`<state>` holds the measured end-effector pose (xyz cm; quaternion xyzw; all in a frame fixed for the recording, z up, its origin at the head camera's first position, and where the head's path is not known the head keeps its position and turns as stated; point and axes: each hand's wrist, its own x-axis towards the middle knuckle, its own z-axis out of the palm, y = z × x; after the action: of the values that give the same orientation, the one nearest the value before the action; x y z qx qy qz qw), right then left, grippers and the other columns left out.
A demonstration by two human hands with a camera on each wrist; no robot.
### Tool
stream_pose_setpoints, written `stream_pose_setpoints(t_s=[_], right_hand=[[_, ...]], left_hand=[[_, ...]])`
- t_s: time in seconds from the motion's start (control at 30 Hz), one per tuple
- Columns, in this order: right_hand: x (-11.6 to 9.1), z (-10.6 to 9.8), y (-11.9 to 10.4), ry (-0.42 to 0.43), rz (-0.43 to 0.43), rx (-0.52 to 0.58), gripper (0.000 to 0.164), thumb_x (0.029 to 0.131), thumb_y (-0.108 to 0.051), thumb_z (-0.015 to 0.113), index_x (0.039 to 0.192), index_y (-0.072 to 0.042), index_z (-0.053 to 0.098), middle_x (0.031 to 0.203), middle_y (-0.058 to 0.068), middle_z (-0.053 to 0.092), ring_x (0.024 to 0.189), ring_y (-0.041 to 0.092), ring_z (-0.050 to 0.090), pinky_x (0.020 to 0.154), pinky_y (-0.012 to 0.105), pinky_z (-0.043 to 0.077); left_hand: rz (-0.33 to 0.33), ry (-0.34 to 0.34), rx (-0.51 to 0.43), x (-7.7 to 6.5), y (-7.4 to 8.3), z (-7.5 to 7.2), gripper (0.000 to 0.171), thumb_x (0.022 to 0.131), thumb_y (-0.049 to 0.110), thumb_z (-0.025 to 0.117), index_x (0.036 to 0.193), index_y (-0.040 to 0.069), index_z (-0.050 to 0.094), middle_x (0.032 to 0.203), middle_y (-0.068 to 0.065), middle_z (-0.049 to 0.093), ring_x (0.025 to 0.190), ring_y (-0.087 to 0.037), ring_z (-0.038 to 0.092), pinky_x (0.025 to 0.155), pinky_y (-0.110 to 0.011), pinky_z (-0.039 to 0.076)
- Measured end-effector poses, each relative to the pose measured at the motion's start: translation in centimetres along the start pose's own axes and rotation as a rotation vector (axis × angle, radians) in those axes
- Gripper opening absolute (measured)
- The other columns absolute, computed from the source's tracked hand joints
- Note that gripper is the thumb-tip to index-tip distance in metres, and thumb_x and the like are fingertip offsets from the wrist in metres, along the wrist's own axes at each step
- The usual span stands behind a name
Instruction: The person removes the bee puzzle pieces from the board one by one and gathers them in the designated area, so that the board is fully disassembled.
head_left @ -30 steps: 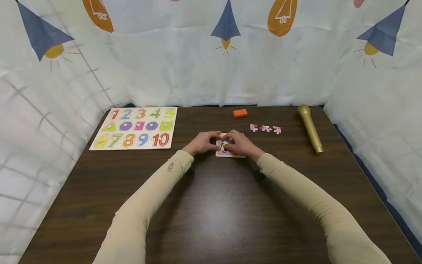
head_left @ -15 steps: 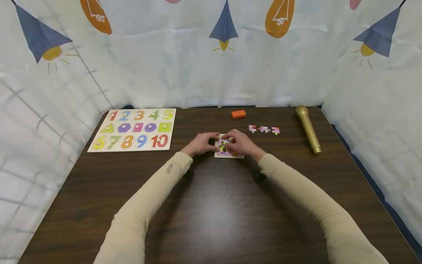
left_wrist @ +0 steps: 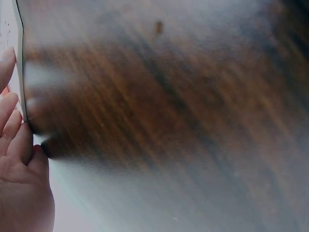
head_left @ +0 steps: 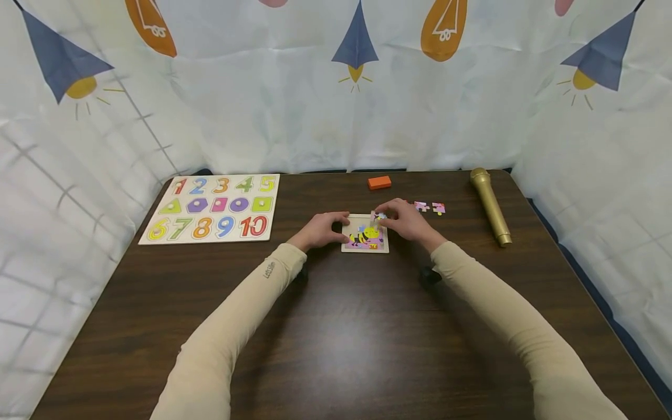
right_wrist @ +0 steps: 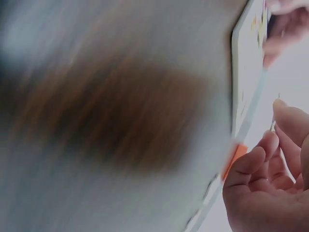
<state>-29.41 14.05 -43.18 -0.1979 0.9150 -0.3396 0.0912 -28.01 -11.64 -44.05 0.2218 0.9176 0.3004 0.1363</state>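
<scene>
A small square jigsaw puzzle board [head_left: 359, 220] with a pale frame and a yellow-and-black bee picture lies flat in the mid-table. At its left edge, my left hand [head_left: 319, 229] holds the frame with curved thumb and fingers. My right hand [head_left: 408, 220] pinches a small pink puzzle piece [head_left: 375, 216] above the board's upper right corner. Seen nearly edge-on in the right wrist view, that piece [right_wrist: 273, 126] is a thin sliver between thumb and fingertips. Only a strip of the board [left_wrist: 20, 63] appears beside the left fingers in the left wrist view.
Pink puzzle pieces [head_left: 438, 208] lie right of the board, one partly behind the right hand. An orange block [head_left: 380, 182] sits farther back. A gold microphone [head_left: 490, 205] lies at the right, and a number-and-shape board [head_left: 210, 228] at the left of the dark table [head_left: 336, 326].
My right hand has moved right, off the middle of the board, with a puzzle piece now visible in its fingertips. More of the bee picture shows. The left hand stays at the frame.
</scene>
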Motion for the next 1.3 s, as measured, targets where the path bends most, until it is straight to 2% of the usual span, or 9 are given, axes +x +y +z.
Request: stream_pose_setpoints(t_s=[0.2,0.5,0.73,0.97,1.17,1.3], right_hand=[[-0.9,-2.1,2.3,0.04,0.049,-0.004,0.031,0.095,-0.014,0.065,0.124,-0.003,0.065,0.125,0.017,0.055,0.102,0.032,0.05,0.087,0.046,0.045],[-1.3,-2.8,4.3,-0.008,0.074,-0.054,0.032,0.095,-0.011,0.064,0.124,0.001,0.063,0.13,0.022,0.056,0.108,0.035,0.054,0.094,0.051,0.044],[-1.4,-2.7,4.6,-0.023,0.083,-0.068,0.031,0.094,-0.008,0.064,0.123,0.002,0.063,0.127,0.023,0.058,0.108,0.035,0.054,0.097,0.052,0.042],[-1.3,-2.8,4.6,-0.017,0.069,-0.062,0.032,0.093,-0.008,0.065,0.122,0.004,0.064,0.126,0.023,0.059,0.104,0.035,0.057,0.094,0.051,0.045],[-1.3,-2.9,4.5,-0.019,0.073,-0.079,0.032,0.092,-0.008,0.066,0.121,0.005,0.064,0.126,0.024,0.059,0.111,0.036,0.055,0.097,0.052,0.042],[-1.2,-2.8,4.4,-0.026,0.093,-0.08,0.032,0.092,-0.009,0.066,0.121,0.005,0.064,0.136,0.026,0.053,0.125,0.039,0.048,0.103,0.052,0.038]], left_hand=[[0.008,0.006,0.006,-0.2,0.1,0.0,0.049,0.087,0.022,0.075,0.13,0.003,0.061,0.151,-0.007,0.043,0.141,-0.026,0.036,0.115,-0.041,0.028],[0.015,0.01,0.022,-0.2,-0.2,0.0,0.048,0.087,0.022,0.076,0.129,0.003,0.062,0.151,-0.007,0.044,0.14,-0.025,0.037,0.114,-0.04,0.029],[0.004,0.003,0.018,0.0,-0.2,0.0,0.049,0.087,0.023,0.076,0.129,0.004,0.061,0.151,-0.005,0.043,0.141,-0.024,0.036,0.115,-0.039,0.028],[0.007,0.009,0.017,0.1,-0.2,0.1,0.048,0.087,0.023,0.076,0.129,0.004,0.062,0.151,-0.006,0.043,0.141,-0.024,0.036,0.115,-0.039,0.028],[-0.004,0.002,0.016,0.2,-0.1,0.1,0.048,0.087,0.024,0.075,0.13,0.005,0.061,0.152,-0.004,0.042,0.141,-0.023,0.035,0.115,-0.038,0.027],[-0.011,-0.003,0.015,0.2,-0.1,0.1,0.048,0.087,0.023,0.075,0.13,0.006,0.061,0.152,-0.004,0.042,0.141,-0.023,0.035,0.115,-0.039,0.027]])
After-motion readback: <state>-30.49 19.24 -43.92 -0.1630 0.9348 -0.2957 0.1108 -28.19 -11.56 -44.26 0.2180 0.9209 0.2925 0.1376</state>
